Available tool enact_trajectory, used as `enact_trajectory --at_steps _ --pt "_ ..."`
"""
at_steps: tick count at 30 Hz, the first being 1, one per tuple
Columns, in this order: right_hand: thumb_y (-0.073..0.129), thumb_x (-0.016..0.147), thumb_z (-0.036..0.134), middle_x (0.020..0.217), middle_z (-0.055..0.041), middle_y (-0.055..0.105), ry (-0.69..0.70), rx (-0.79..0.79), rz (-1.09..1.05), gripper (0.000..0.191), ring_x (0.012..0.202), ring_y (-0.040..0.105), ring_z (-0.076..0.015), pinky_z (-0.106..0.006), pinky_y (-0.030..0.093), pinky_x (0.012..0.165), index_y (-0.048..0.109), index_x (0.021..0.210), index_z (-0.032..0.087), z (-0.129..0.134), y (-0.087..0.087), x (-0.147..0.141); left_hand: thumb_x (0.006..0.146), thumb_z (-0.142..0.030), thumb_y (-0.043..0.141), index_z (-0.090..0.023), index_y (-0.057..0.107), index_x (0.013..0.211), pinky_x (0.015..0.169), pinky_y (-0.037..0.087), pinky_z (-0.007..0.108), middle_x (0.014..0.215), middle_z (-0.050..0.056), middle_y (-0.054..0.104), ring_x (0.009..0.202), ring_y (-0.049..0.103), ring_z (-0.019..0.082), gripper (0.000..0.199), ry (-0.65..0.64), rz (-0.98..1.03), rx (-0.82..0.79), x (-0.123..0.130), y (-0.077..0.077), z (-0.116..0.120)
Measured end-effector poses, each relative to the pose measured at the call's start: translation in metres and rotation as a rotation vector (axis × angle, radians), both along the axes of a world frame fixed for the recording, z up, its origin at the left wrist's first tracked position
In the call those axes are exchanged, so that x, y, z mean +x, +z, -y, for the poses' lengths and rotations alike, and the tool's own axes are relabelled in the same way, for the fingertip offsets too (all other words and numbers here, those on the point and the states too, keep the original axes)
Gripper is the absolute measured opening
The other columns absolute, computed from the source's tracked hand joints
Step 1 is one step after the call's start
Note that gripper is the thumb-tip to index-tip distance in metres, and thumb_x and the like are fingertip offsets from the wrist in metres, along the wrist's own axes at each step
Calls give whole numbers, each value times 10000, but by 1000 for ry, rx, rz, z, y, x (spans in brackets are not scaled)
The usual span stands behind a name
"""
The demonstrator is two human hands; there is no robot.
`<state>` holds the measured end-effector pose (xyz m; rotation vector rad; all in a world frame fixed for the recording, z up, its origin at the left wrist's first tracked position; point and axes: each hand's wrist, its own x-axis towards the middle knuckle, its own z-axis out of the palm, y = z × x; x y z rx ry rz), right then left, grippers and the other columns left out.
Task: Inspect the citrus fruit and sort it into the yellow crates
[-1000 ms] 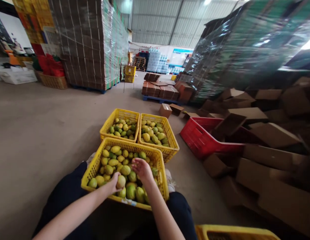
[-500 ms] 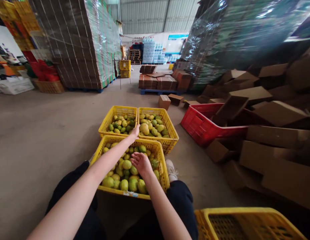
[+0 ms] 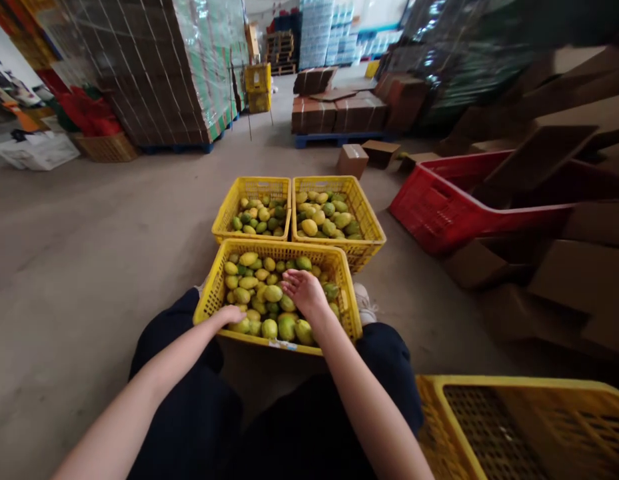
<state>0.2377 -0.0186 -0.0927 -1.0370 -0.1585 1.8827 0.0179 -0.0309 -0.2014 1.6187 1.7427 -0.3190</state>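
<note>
The near yellow crate (image 3: 347, 293) stands between my knees, filled with green and yellow lemons (image 3: 273, 294). Over its near left corner, my left hand (image 3: 231, 314) reaches palm down onto lemons, fingers stretched out and their tips partly hidden. My right hand (image 3: 305, 292) hovers above the middle right of the same crate, open, its palm turned inward and fingers spread, holding nothing. Just beyond, the far left yellow crate (image 3: 226, 208) and the far right yellow crate (image 3: 368, 212) stand side by side with more lemons inside.
A yellow crate (image 3: 442, 427) sits at my lower right. To the right, a red crate (image 3: 434, 207) lies among heaped cardboard boxes (image 3: 584, 277). Flattened cartons (image 3: 359, 112) rest on a blue pallet ahead. Wrapped stacks rise on both sides; concrete floor (image 3: 134, 220) lies left.
My left hand has come back from between the two far crates to the near crate's left corner. My right hand stays open over the near crate. The view has tilted down.
</note>
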Motion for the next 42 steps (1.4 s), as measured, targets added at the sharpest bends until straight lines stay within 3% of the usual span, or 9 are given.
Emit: enact_trajectory --at_steps 8,14,17,24,27,30,35,39,42 --pt "457 786 129 596 -24 681 -24 -31 19 165 513 620 -141 -240 481 565 595 717 185 0 2 5 696 -566 748 -140 661 1176 968 484 392 1280 176 655 1207 591 372 648 -108 -130 -135 5 -2 1" --pt "483 749 135 600 -14 662 -20 -39 69 135 533 599 -142 -244 478 565 590 697 200 1 2 2 661 -463 776 -149 701 1048 807 544 339 1153 161 708 1050 668 345 504 -106 -120 -78 11 18 -2" --pt "507 739 137 648 -14 665 -39 -48 100 120 583 603 -147 -253 492 590 597 707 209 2 -2 1 779 -613 614 -147 674 1074 655 543 274 1124 132 712 862 708 255 555 -72 -49 -36 17 49 -13" --pt "463 852 373 760 -45 676 53 -93 5 246 682 631 -218 -404 544 653 644 852 207 12 5 -8 888 -690 354 -190 642 1139 704 547 281 1094 70 707 927 675 227 629 19 571 272 42 167 -14" --pt "466 842 380 789 -86 696 74 -104 -157 283 729 652 -248 -431 555 659 650 913 178 19 13 -9 920 -601 360 -192 653 1119 878 522 320 1164 58 691 1052 641 227 541 15 628 387 43 182 -13" --pt "500 795 267 708 -68 683 -25 -184 -111 172 687 644 -234 -399 559 633 634 856 178 23 16 -5 929 -520 382 -189 675 1047 987 462 328 1119 48 709 1099 621 229 458 0 479 464 33 160 -16" --pt "497 765 197 679 -38 666 -183 -189 -97 116 644 638 -196 -329 563 585 603 813 191 18 24 9 941 -434 403 -170 681 1036 934 481 321 1151 88 709 1038 652 240 394 -77 -3 112 16 78 -9" --pt "496 768 205 679 -36 647 -261 -184 -84 119 648 643 -195 -324 569 577 596 831 199 13 35 21 819 -364 625 -107 685 968 896 498 373 1043 164 725 1036 651 329 303 -99 -136 -39 14 19 6" --pt "498 778 213 688 -29 639 -283 -175 -86 123 653 639 -188 -317 575 569 594 855 213 13 40 29 781 -370 669 -145 672 1014 921 488 361 1104 139 705 1083 637 319 323 -134 -143 -69 17 -7 11"
